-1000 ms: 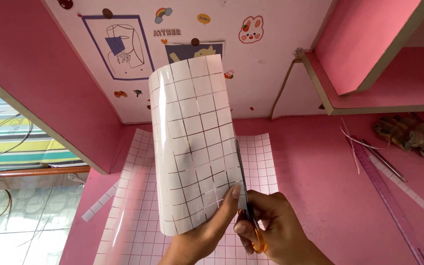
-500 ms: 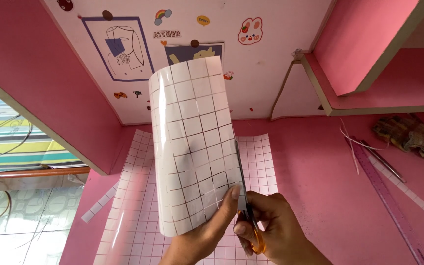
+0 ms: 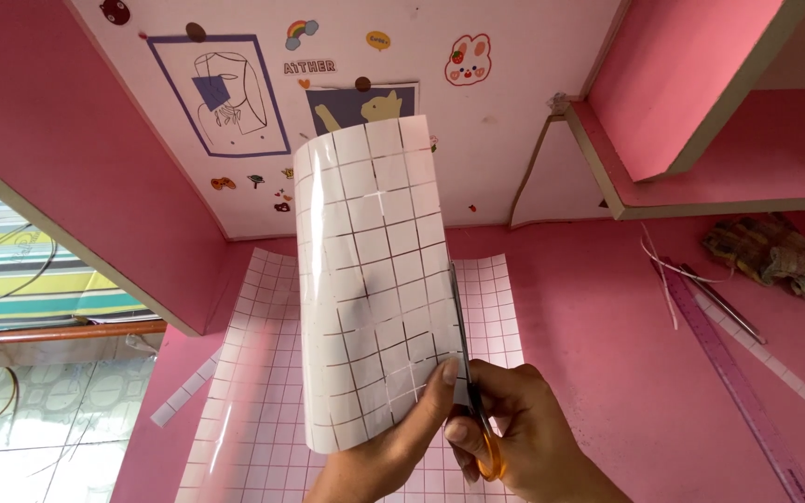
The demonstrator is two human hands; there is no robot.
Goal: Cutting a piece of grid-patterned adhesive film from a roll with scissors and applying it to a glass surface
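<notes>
Gridded sheet [image 3: 375, 279] unmoved, left hand [image 3: 412, 424] gripping, scissors [image 3: 470, 373] seemingly unchanged

Stickers and prints dot the white back wall. A blue-framed line-drawing print [image 3: 219, 96] hangs upper left; a dark blue picture with a yellow cat [image 3: 362, 106] sits beside it. Above are a rainbow sticker [image 3: 301, 33], a small yellow sticker [image 3: 378, 40], and a pink-and-white bunny sticker [image 3: 469, 59] to the right.
</notes>
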